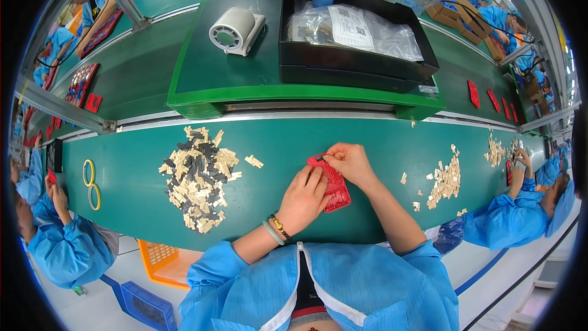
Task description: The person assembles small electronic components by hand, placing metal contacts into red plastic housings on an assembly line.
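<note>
A red rectangular plate [337,194] with a moulded surface lies at a slight tilt on the green table in front of me. My left hand [302,200] grips its left side, fingertips bent over the top face. At the far end of the plate my right hand [350,163] is closed in a pinch on a small dark piece [320,158], whose exact kind is too small to make out. To the left spreads a heap of small flat beige and dark grey pieces [199,178]. One beige piece [254,161] lies apart between that heap and my hands.
More beige pieces [445,179] lie to the right. Beyond the table edge, a green raised stand [245,95] carries a white fan [235,30] and a black box [355,67] with plastic bags. Yellow tape rolls [90,173] lie far left. Co-workers in blue sit at both sides.
</note>
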Demonstrator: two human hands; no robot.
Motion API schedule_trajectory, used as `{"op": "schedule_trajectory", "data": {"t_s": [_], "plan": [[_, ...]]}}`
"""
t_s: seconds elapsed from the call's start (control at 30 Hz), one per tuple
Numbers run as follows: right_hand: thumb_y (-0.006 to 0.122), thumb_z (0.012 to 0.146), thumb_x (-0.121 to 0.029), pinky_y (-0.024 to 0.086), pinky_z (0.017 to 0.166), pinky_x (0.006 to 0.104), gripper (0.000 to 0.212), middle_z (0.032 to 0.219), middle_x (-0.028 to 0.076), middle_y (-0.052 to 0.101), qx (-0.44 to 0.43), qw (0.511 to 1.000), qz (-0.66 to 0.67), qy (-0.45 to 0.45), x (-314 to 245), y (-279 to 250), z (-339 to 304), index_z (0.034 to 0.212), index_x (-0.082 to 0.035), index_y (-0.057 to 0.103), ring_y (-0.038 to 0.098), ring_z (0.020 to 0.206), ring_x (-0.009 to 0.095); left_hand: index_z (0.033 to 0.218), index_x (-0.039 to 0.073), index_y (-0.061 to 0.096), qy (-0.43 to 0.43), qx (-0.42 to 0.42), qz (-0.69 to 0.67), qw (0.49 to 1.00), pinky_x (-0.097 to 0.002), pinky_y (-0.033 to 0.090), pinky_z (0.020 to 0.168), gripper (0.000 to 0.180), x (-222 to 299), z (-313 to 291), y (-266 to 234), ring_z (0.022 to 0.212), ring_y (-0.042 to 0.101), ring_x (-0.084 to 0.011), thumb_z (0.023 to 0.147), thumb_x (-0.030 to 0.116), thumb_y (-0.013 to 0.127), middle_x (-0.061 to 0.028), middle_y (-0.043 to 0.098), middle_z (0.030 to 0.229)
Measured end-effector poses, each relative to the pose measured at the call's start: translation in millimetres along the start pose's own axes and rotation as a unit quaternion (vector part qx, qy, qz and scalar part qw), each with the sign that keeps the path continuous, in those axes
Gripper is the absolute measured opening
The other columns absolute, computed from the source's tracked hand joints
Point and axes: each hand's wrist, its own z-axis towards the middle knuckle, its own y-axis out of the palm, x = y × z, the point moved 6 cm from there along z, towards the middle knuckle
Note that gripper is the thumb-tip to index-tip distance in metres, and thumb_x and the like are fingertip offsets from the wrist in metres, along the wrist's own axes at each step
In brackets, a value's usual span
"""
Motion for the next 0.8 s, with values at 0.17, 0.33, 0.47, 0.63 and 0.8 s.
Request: {"op": "schedule_trajectory", "data": {"t_s": [0.17,0.33,0.47,0.63,0.8], "plan": [[0.068,0.080,-0.005,0.038,0.045,0.0213,0.008,0.055,0.001,0.059,-0.009,1.000,-0.008,0.000,-3,-2,1,0.078,0.002,0.064,0.047,0.050,0.002,0.108,-0.003,0.058,-0.008,0.001,-0.005,1.000,-0.0435,0.041,0.099,0.043,0,0,1,0.117,0.045,-0.0360,0.079,0.026,0.067,-0.0214,0.049,0.123],[0.067,0.080,-0.004,0.036,0.045,0.0206,0.009,0.055,0.000,0.057,-0.015,1.000,-0.014,0.001,-12,-2,3,0.077,0.003,0.063,0.046,0.051,0.001,0.112,0.000,0.057,-0.011,0.003,-0.016,1.000,-0.0434,0.041,0.097,0.043,-5,1,1,0.119,0.043,-0.0377,0.077,0.024,0.069,-0.0219,0.045,0.126],[0.068,0.078,-0.007,0.039,0.045,0.0242,0.009,0.055,0.003,0.059,-0.021,0.999,-0.034,-0.016,-15,4,9,0.077,0.001,0.064,0.050,0.049,0.006,0.105,-0.003,0.058,-0.007,0.012,-0.002,1.000,-0.0441,0.041,0.097,0.042,-8,2,-6,0.116,0.046,-0.0385,0.077,0.027,0.068,-0.0253,0.046,0.126],[0.067,0.073,-0.024,0.052,0.061,0.0430,0.015,0.068,0.010,0.066,-0.012,0.964,-0.258,-0.064,-22,-3,7,0.074,-0.009,0.066,0.065,0.065,0.030,0.091,0.001,0.055,0.010,0.005,-0.060,0.998,-0.0451,0.043,0.092,0.035,-3,15,-7,0.109,0.048,-0.0388,0.070,0.025,0.069,-0.0261,0.048,0.120],[0.071,0.071,-0.024,0.051,0.058,0.0411,0.018,0.069,0.008,0.065,-0.005,0.916,-0.392,-0.083,-52,-7,3,0.080,-0.011,0.062,0.064,0.063,0.029,0.095,-0.001,0.055,0.012,-0.007,-0.032,0.999,-0.0438,0.042,0.092,0.038,3,16,-8,0.108,0.048,-0.0383,0.070,0.024,0.069,-0.0261,0.050,0.116]]}}
